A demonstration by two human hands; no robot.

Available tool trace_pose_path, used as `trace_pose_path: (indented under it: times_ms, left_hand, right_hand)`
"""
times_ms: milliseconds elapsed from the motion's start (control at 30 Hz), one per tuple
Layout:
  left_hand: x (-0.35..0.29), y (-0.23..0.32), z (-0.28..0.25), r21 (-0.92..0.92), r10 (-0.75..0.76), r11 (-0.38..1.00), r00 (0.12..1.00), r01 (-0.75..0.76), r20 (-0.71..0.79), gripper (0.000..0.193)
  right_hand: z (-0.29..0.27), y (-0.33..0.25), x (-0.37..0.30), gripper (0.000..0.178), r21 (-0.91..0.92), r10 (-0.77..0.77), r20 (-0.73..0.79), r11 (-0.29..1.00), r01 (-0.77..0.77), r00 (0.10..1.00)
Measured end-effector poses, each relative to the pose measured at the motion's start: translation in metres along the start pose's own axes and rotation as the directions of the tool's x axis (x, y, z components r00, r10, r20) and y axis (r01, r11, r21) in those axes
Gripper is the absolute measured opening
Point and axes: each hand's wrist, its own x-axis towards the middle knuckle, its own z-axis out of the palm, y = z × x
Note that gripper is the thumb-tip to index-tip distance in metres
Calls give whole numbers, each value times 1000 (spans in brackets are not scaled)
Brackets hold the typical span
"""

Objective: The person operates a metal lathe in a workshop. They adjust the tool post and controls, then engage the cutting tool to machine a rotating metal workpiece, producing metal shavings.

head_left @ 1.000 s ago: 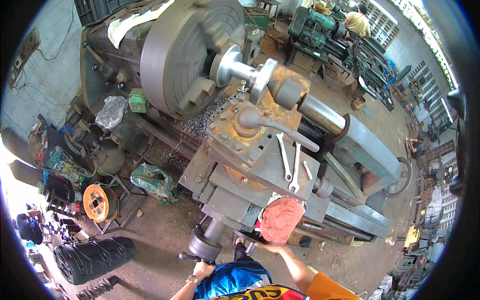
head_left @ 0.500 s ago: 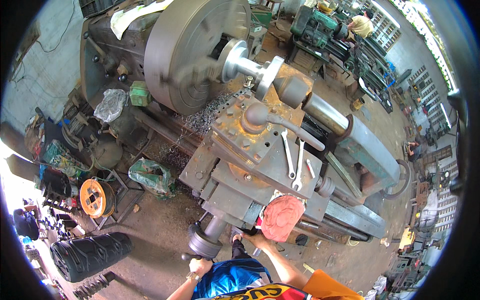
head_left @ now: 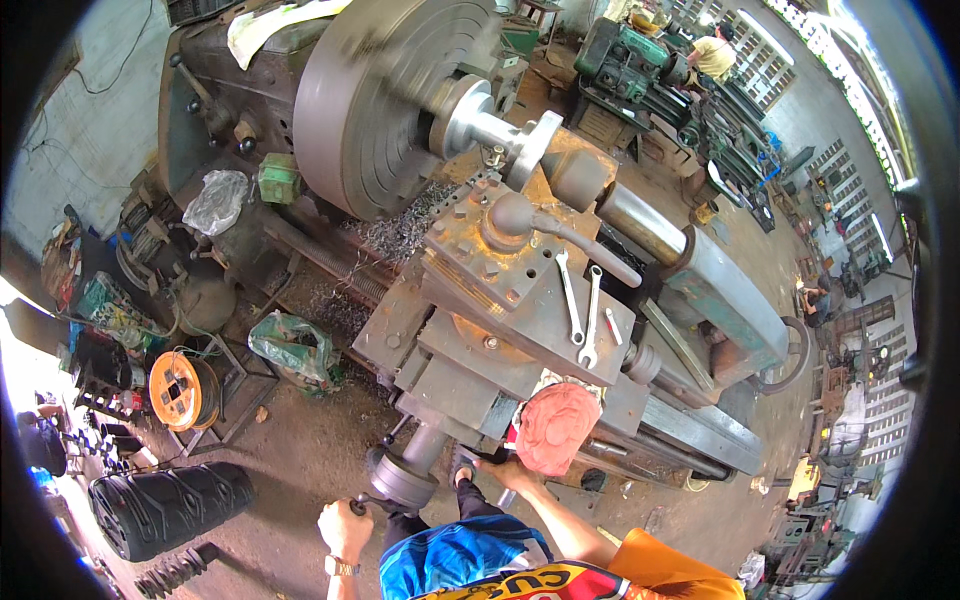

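My left hand [head_left: 345, 528] is closed round the crank handle [head_left: 359, 506] of a round metal handwheel [head_left: 404, 484] on the front of a lathe carriage. My right hand [head_left: 508, 474] is at the carriage's front, below a bundled red cloth [head_left: 558, 428]. Its fingers curl in under the edge, and what they grip is hidden. Above, two wrenches, a left one [head_left: 570, 300] and a right one [head_left: 592, 318], lie on the flat slide beside the tool post lever [head_left: 585, 250]. A bright flanged metal workpiece [head_left: 490, 130] sits between the blurred, spinning chuck [head_left: 375, 120] and the tailstock [head_left: 730, 300].
Metal chips [head_left: 405, 225] lie under the chuck. Left on the floor are an orange cable reel [head_left: 175, 390], a green plastic bag [head_left: 290, 345] and a black ribbed case [head_left: 170, 508]. A person in a yellow top [head_left: 713, 56] is by another lathe [head_left: 630, 65] at the back.
My left hand and the crank handle have swung left and slightly up round the handwheel. My right hand stays by the carriage. The whole view has shifted slightly.
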Motion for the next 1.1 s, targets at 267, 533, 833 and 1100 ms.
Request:
trace_pose_path:
  times_ms: [267,533,833,1100]
  left_hand:
    - [-37,27,-6,-68,52,997,992,-44,117,26]
    - [-35,25,3,-114,25,993,996,-16,82,21]
    - [-34,25,1,-4,67,998,993,-67,94,24]
    - [-33,27,-3,-6,92,996,988,-92,125,24]
  right_hand:
    - [-15,-23,-9,83,-69,86,64,994,-82,994]
    - [4,63,-7,79,163,-145,-92,974,158,985]
    - [0,96,-14,83,124,3,-12,992,-2,1000]
    - [-21,-32,-20,84,-40,21,65,999,-18,998]
